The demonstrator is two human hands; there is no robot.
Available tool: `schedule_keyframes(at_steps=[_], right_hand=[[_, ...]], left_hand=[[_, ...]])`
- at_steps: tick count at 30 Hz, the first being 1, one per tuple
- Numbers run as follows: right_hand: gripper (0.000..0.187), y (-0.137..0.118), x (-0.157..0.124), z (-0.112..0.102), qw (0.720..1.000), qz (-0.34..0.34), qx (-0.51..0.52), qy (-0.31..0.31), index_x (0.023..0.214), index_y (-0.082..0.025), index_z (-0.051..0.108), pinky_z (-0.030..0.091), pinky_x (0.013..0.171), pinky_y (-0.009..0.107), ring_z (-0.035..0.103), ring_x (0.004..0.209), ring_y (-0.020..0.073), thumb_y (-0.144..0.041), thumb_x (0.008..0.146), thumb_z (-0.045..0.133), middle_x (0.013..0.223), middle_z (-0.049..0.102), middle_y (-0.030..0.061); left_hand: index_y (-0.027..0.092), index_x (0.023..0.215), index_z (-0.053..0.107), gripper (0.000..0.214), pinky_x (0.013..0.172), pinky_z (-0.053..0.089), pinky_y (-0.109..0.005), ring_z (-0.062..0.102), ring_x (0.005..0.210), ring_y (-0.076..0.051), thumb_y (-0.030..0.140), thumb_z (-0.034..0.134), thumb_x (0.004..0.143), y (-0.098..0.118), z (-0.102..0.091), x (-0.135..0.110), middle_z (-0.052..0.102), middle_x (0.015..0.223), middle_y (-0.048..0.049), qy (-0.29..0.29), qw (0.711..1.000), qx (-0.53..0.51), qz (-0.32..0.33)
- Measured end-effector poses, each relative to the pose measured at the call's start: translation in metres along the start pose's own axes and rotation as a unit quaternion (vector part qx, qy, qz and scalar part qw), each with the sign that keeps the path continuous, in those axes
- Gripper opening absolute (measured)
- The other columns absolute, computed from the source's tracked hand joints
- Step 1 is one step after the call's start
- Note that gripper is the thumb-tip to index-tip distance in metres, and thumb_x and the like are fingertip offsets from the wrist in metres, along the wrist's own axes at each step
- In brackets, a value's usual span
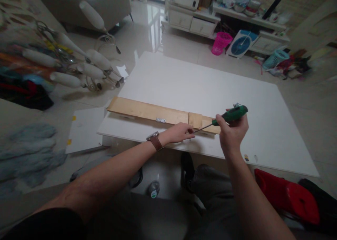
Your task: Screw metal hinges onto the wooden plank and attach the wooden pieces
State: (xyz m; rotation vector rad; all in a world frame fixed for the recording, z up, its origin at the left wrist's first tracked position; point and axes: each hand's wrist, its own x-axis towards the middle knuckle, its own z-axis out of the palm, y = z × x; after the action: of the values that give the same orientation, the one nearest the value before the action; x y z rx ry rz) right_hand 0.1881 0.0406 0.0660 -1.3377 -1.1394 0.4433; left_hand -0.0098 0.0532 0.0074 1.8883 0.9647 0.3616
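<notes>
My right hand (235, 133) is wrapped round the green handle of a screwdriver (229, 115), whose thin shaft slopes down to the left. A small metal piece (237, 105) shows beside the handle, partly hidden. At the screwdriver's tip, the fingers of my left hand (181, 131) are pinched together; what they hold is too small to make out. Both hands are at the near edge of a long wooden board (147, 110), which lies on a large white panel (200, 78). A metal bracket (160, 120) sits on the board's near edge, left of my left hand.
Small bits of hardware (246, 157) lie on the panel at right. A smaller white panel (85, 129) is on the floor at left, near a lamp with several white shades (92, 15). A red case (286, 196) stands at lower right, and a jar (154, 189) by my feet.
</notes>
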Motion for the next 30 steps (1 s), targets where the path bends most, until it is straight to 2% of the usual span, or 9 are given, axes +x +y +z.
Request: schedule_keyframes(at_steps=[3,9,12,15,19,21,23,27,30], right_hand=[[0.042,-0.001,0.001,-0.001,1.000,0.000,-0.005,0.008,0.097,-0.026,0.065,0.062,0.063,0.031,0.066,0.074,0.0156,-0.037,0.067,0.091,0.096,0.071,0.0007],[0.040,0.000,0.002,0.001,1.000,0.003,-0.017,0.023,0.097,-0.024,0.062,0.064,0.069,0.037,0.066,0.080,0.0181,-0.038,0.069,0.087,0.098,0.069,0.0024],[0.039,0.003,0.005,0.006,0.999,0.015,-0.011,0.028,0.097,-0.023,0.062,0.065,0.076,0.044,0.069,0.085,0.0218,-0.037,0.068,0.085,0.097,0.067,0.0037],[0.039,0.003,0.007,0.011,0.999,0.018,-0.006,0.030,0.099,-0.022,0.062,0.066,0.083,0.049,0.072,0.092,0.0247,-0.035,0.069,0.084,0.098,0.067,0.0042],[0.037,0.007,0.011,0.015,0.999,0.001,0.005,0.033,0.104,-0.024,0.061,0.066,0.090,0.046,0.073,0.098,0.0232,-0.028,0.073,0.082,0.105,0.069,0.0049],[0.045,0.016,0.017,0.016,0.999,-0.005,0.016,0.038,0.113,-0.023,0.061,0.065,0.093,0.044,0.073,0.107,0.0236,-0.019,0.074,0.083,0.114,0.069,0.0088],[0.065,0.032,0.026,0.017,0.999,-0.004,0.016,0.051,0.127,-0.021,0.059,0.063,0.098,0.045,0.070,0.121,0.0261,-0.008,0.069,0.085,0.131,0.065,0.0131],[0.102,0.068,0.043,0.017,0.998,0.007,0.007,0.066,0.150,-0.027,0.048,0.059,0.108,0.047,0.064,0.136,0.0245,0.004,0.062,0.087,0.160,0.049,0.0145],[0.113,0.083,0.052,0.014,0.997,-0.009,0.009,0.073,0.154,-0.026,0.045,0.057,0.113,0.047,0.052,0.151,0.0261,0.004,0.056,0.093,0.169,0.038,0.0162]], left_hand=[[0.012,0.112,0.078,0.025,0.086,0.053,-0.032,0.074,0.095,-0.022,0.029,0.074,0.095,-0.001,-0.006,-0.005,0.082,0.109,-0.0135,-0.002,0.999,0.039,-0.008],[0.012,0.108,0.077,0.019,0.083,0.052,-0.032,0.073,0.093,-0.024,0.022,0.065,0.095,0.008,-0.029,-0.026,0.081,0.098,-0.0118,0.014,0.985,0.164,-0.047],[0.014,0.110,0.076,0.021,0.083,0.052,-0.033,0.072,0.093,-0.025,0.026,0.061,0.099,0.037,-0.027,-0.044,0.080,0.100,-0.0120,0.061,0.975,0.198,-0.086],[0.017,0.111,0.073,0.021,0.082,0.051,-0.033,0.071,0.092,-0.024,0.027,0.056,0.103,0.080,0.004,-0.081,0.078,0.098,-0.0089,0.115,0.967,0.208,-0.088],[0.020,0.101,0.071,0.015,0.074,0.050,-0.030,0.068,0.081,-0.018,0.025,0.057,0.102,0.121,0.084,-0.173,0.075,0.089,-0.0042,0.147,0.972,0.184,0.007],[0.020,0.094,0.069,0.011,0.070,0.049,-0.028,0.064,0.074,-0.016,0.021,0.059,0.098,0.130,0.124,-0.235,0.071,0.080,-0.0028,0.181,0.965,0.192,-0.004],[0.021,0.089,0.067,0.013,0.069,0.051,-0.027,0.063,0.070,-0.016,0.019,0.058,0.098,0.133,0.155,-0.303,0.067,0.074,-0.0022,0.223,0.953,0.202,-0.037],[0.025,0.096,0.074,0.024,0.077,0.059,-0.028,0.073,0.081,-0.018,0.016,0.052,0.096,0.128,0.195,-0.438,0.077,0.086,-0.0043,0.306,0.908,0.198,-0.205],[0.025,0.082,0.071,0.024,0.072,0.060,-0.029,0.074,0.074,-0.021,0.038,0.056,0.096,0.114,0.215,-0.521,0.078,0.079,-0.0030,0.377,0.817,0.140,-0.413]])
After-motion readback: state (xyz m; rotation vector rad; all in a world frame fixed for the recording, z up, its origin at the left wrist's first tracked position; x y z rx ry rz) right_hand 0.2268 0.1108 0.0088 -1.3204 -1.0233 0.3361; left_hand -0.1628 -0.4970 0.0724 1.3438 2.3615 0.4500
